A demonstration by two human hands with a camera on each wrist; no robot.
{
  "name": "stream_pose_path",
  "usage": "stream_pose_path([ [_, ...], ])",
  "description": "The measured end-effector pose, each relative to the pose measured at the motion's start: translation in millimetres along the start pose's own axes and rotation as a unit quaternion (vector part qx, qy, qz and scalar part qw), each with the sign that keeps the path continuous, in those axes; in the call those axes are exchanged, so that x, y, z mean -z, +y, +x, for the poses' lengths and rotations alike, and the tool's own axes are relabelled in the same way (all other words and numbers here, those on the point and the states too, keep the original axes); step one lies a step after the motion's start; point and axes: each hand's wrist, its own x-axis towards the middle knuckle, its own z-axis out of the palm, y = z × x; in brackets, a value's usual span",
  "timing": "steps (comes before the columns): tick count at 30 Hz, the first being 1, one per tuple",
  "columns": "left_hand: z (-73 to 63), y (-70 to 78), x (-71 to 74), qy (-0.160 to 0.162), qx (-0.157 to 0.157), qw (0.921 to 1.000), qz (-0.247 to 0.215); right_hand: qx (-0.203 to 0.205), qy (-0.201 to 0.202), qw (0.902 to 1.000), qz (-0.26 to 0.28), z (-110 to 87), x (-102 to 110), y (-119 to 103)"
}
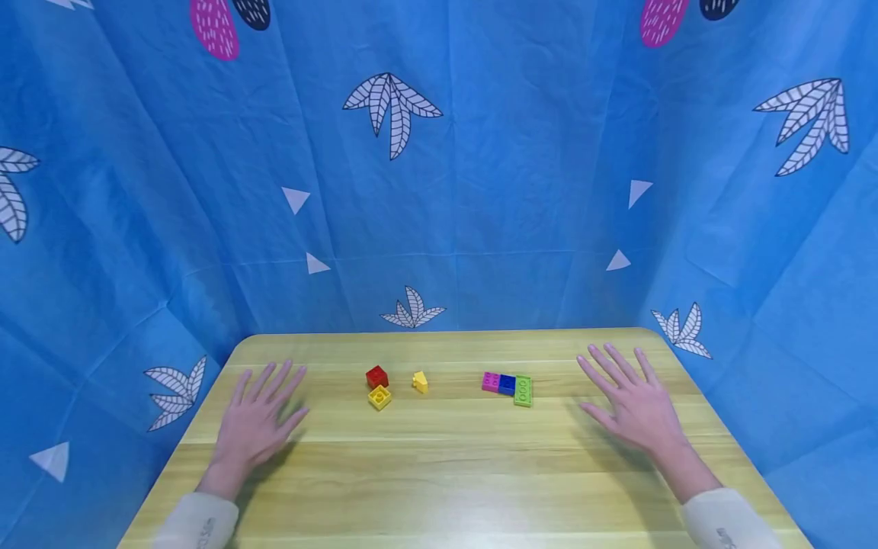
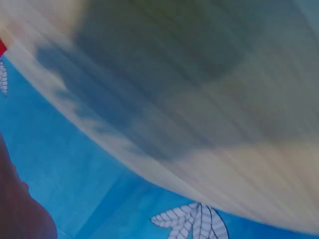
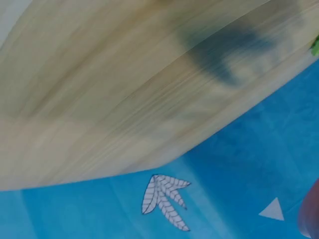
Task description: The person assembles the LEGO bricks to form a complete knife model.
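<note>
My left hand (image 1: pixel 252 423) is spread over the left side of the table, fingers straight and holding nothing. On the right side, my right hand (image 1: pixel 638 404) is spread the same way, also holding nothing. Nearest the left hand are a red toy brick (image 1: pixel 377 377) and a yellow brick (image 1: pixel 379 397), close together. A small yellow piece with a slanted shape (image 1: pixel 421 382) lies just right of them. Towards the right hand, a magenta brick (image 1: pixel 491 381), a dark blue brick (image 1: pixel 507 384) and a lime green brick (image 1: pixel 523 390) form a row, side by side.
The wooden table (image 1: pixel 439 473) has rounded far corners. A blue curtain (image 1: pixel 507 191) with leaf and triangle prints hangs behind it and along both sides. In the left wrist view, a hand's shadow falls across the tabletop (image 2: pixel 259 179).
</note>
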Motion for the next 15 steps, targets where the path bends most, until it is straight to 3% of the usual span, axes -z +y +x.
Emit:
stream_pose_path([
  [10,12.3,30.9,-9.4,-0.019,0.060,0.9943,-0.086,-0.031,-0.015,0.9986,0.039,13.7,-6,-26],
  [13,18.2,42.1,-11.2,-0.018,0.079,0.9877,-0.134,-0.050,-0.022,0.9961,0.068,18.9,-9,-36],
  [15,23.3,50.0,-12.0,-0.026,0.099,0.9788,-0.178,-0.071,-0.034,0.9921,0.099,22.1,-11,-42],
])
